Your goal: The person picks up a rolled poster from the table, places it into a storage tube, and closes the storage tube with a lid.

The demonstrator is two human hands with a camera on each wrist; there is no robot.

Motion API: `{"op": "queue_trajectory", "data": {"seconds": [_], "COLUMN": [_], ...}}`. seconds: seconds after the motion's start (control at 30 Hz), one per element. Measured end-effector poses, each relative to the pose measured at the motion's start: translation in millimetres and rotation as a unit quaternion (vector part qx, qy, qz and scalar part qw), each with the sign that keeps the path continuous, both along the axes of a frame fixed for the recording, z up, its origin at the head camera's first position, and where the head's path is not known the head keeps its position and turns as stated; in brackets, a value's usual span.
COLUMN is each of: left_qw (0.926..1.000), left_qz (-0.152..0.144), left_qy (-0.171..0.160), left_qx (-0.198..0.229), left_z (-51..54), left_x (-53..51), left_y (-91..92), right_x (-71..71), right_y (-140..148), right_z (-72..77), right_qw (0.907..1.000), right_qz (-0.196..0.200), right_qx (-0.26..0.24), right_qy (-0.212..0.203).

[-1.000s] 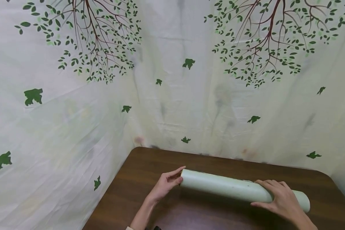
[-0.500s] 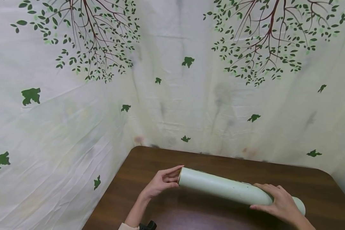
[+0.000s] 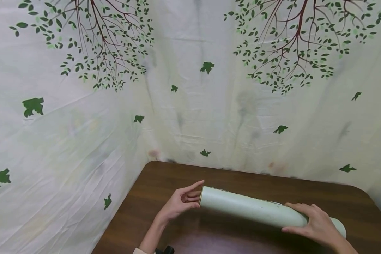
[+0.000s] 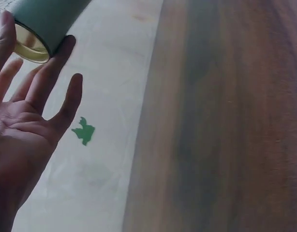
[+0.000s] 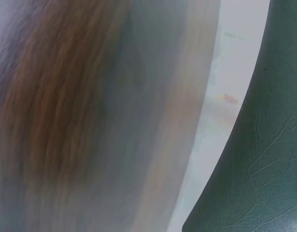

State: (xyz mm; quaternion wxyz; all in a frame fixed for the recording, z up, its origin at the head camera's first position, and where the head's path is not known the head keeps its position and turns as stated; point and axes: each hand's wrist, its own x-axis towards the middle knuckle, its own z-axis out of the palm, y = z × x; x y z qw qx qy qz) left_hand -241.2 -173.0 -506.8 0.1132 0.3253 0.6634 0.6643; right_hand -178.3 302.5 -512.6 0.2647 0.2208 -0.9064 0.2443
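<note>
A pale green rolled-up mat with a leathery surface slants across the head view, its left end higher in the picture. My right hand grips it near the right end, thumb on the near side and fingers over the top. At its left end is my left hand, fingers spread and fairly straight, thumb and fingertips at the rim. In the left wrist view the roll's end is hollow and yellowish inside, with the left hand beneath it. The right wrist view shows the mat's surface, but no right hand.
A dark brown wooden table with rounded corners lies below the roll. Behind and to the left hangs a pale cloth printed with trees and green leaves. A black strap or device sits at the left wrist.
My left hand's fingers have spread from a closer hold on the roll's left end. The roll shifted slightly left, then back right, with my right hand still gripping it.
</note>
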Motion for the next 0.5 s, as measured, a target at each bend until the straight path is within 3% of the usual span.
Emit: {"op": "queue_trajectory", "data": {"seconds": [0.13,0.33,0.5], "left_qw": [0.9999,0.9988,0.9996], "left_qz": [-0.005,-0.033,-0.024], "left_qy": [0.011,0.031,0.014], "left_qx": [-0.007,0.018,0.008], "left_z": [6.2,0.5,0.0], "left_x": [-2.5,-2.7,0.7], "left_y": [1.2,1.4,1.1], "right_x": [-0.8,-1.9,1.2], "right_y": [2.6,4.5,3.2], "right_z": [2.3,0.4,-0.4], "right_qw": [0.9998,1.0,0.9996], "right_qz": [-0.006,0.006,-0.003], "right_qx": [0.0,0.003,0.003], "right_qy": [-0.019,-0.008,-0.029]}}
